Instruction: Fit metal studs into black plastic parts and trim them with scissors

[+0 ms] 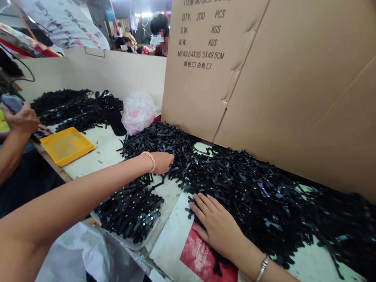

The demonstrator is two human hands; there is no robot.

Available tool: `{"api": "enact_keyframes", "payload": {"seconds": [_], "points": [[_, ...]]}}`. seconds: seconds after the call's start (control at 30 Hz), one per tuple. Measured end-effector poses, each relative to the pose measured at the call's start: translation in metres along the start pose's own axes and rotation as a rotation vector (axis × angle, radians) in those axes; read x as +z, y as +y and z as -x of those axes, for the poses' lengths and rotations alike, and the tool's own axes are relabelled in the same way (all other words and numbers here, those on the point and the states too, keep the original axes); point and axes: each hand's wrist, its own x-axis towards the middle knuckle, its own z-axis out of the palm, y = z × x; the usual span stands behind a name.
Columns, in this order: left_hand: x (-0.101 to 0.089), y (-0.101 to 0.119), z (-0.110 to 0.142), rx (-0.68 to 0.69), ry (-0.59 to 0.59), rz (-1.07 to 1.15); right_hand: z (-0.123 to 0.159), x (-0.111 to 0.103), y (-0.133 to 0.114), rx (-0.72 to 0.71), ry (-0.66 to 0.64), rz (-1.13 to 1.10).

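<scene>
My left hand [162, 162], with a beaded bracelet at the wrist, reaches to a long heap of small black strips [239, 176] that have rounded ends. Its fingers are curled closed against the strips, and whatever they hold is hidden. My right hand [217, 223] lies flat with fingers stretched out at the heap's near edge, over a red and white printed sheet [193, 255]. Below my left forearm, a clear shallow tray [145, 239] is filled with more black strips [128, 210].
A large cardboard box [266, 71] stands behind the heap. To the left are a yellow tray [68, 146], a crumpled plastic bag [138, 112], a black bundle [112, 113] and another strip pile [71, 108]. At far left, a co-worker's hand [23, 119] holds a grey device.
</scene>
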Motion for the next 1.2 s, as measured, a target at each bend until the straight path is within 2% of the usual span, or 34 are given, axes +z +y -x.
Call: {"api": "enact_keyframes", "payload": {"seconds": [0.1, 0.23, 0.3, 0.4, 0.5, 0.6, 0.73, 0.87, 1.0, 1.1, 1.2], "points": [[-0.001, 0.004, -0.01, 0.013, 0.038, 0.028, -0.002, -0.016, 0.007, -0.037, 0.018, -0.063], [-0.002, 0.013, -0.025, 0.061, 0.102, 0.061, -0.039, -0.037, 0.015, -0.02, 0.089, -0.044], [-0.001, 0.015, -0.033, 0.093, 0.141, 0.077, -0.061, -0.036, 0.019, 0.008, 0.114, 0.005], [0.006, 0.016, -0.045, 0.224, 0.228, 0.03, -0.079, -0.021, 0.025, 0.032, 0.085, 0.083], [0.015, 0.012, -0.057, 0.358, 0.289, -0.135, -0.075, -0.002, 0.029, 0.032, 0.04, 0.147], [0.022, 0.003, -0.065, 0.382, 0.293, -0.244, -0.058, 0.006, 0.029, 0.005, 0.023, 0.184], [0.024, -0.015, -0.066, 0.398, 0.32, -0.289, -0.044, -0.007, 0.028, -0.03, -0.01, 0.156], [0.026, -0.025, -0.061, 0.404, 0.348, -0.299, -0.055, -0.034, 0.033, 0.003, -0.017, 0.071], [0.028, -0.017, -0.055, 0.41, 0.384, -0.187, -0.08, -0.049, 0.042, 0.048, -0.015, 0.107], [0.026, -0.003, -0.053, 0.464, 0.39, -0.101, -0.09, -0.044, 0.048, 0.077, -0.047, 0.158], [0.025, 0.013, -0.054, 0.509, 0.342, -0.052, -0.087, -0.036, 0.054, 0.141, -0.08, 0.192]]}}
